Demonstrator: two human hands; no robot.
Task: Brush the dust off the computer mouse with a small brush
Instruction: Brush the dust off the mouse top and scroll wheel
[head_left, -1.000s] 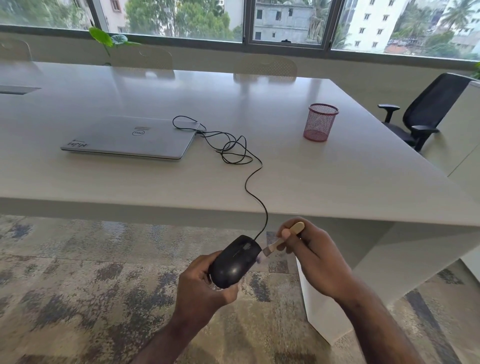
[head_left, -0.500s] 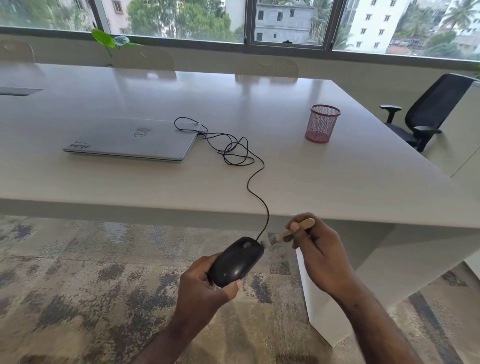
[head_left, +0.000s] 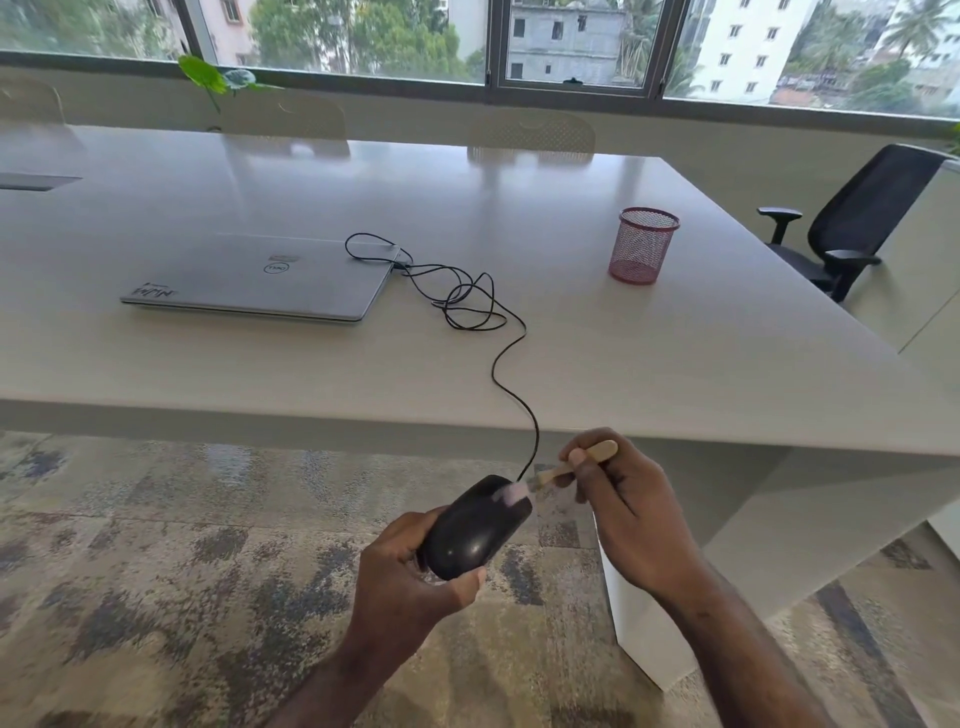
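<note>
My left hand (head_left: 405, 577) grips a black wired computer mouse (head_left: 472, 530) from below and behind, holding it in the air in front of the table edge. A small brush (head_left: 563, 470) with a pale wooden handle is pinched in my right hand (head_left: 628, 514). Its light bristles lie on the front top of the mouse, near the buttons. The mouse cable (head_left: 498, 364) runs up over the table edge to a tangle beside the laptop.
A closed silver laptop (head_left: 260, 280) lies on the large white table (head_left: 675, 364). A red mesh pen cup (head_left: 642, 244) stands at the right. A black office chair (head_left: 852, 218) is at the far right. Patterned carpet (head_left: 156, 571) lies below.
The brush tip has moved from just off the mouse's front edge onto the top of its front end. My left hand keeps the mouse in nearly the same place.
</note>
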